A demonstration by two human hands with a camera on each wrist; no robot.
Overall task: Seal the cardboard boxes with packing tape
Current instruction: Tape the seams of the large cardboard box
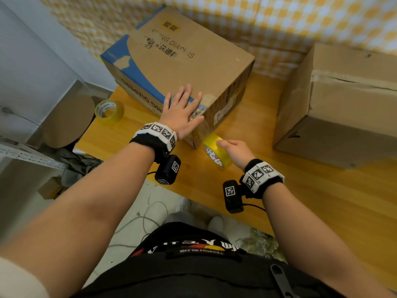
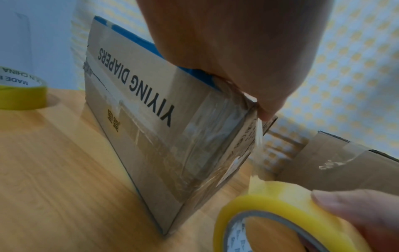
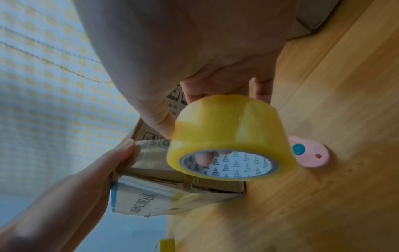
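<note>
- I see the wooden table carrying everything, set against a yellow-and-white checked wall covering.
- The diaper box, brown cardboard with a blue band and "YIYING DIAPERS" printed on it, stands at the table's far left part, one corner pointing toward me; old clear tape shines on its near faces.
- A plain cardboard box sits well apart to the right, its top seam rough and torn-looking.
- My left hand lies flat on the diaper box's top near that corner, fingers straight and spread, thumb along the edge; it presses down and curls round nothing.
- My right hand grips the yellow tape roll just beside the box's lower corner: in the right wrist view the thumb presses the outer band and fingertips show inside the core.
- From the left wrist view, a strip of clear tape runs from the top corner under my left fingers down toward the roll.
- A second tape roll lies flat on the table's left end, apart from the box.
- A small pink cutter with a teal button rests on the table behind the held roll.
</note>
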